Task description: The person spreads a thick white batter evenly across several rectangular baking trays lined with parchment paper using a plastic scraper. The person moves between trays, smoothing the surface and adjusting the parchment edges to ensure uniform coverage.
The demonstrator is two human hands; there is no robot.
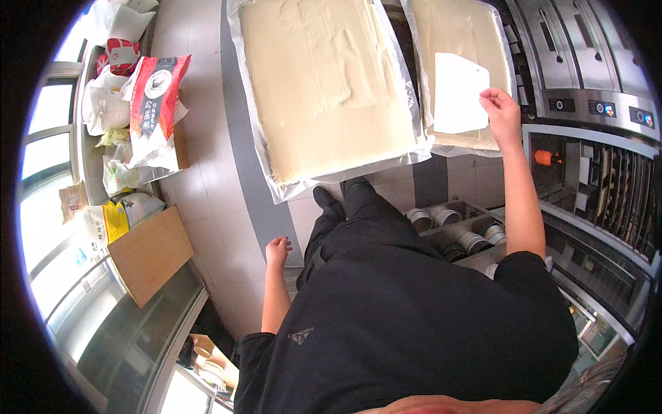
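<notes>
My right hand [500,116] is over the right-hand sheet pan, thumb and fingertips pinched at the right edge of a flat white scraper [460,95]. The scraper overlaps the pale, smooth layer [455,31] in that pan; whether it touches the layer is unclear. Left of it is a larger-looking lined sheet pan [289,187], filled with a pale creamy layer [331,103]. Ridges and folds mark that layer's upper right, while its near end is smoother. My left hand [278,252] hangs low beside my leg, holding nothing, fingers loosely bent and apart.
Steel ovens [579,57] and a rack of dark trays [620,191] line the right. Round metal tins [447,217] sit low by my right leg. At left are a red-and-black sack [158,98], several bags and a wooden board [152,256]. Tiled floor [217,207] lies between.
</notes>
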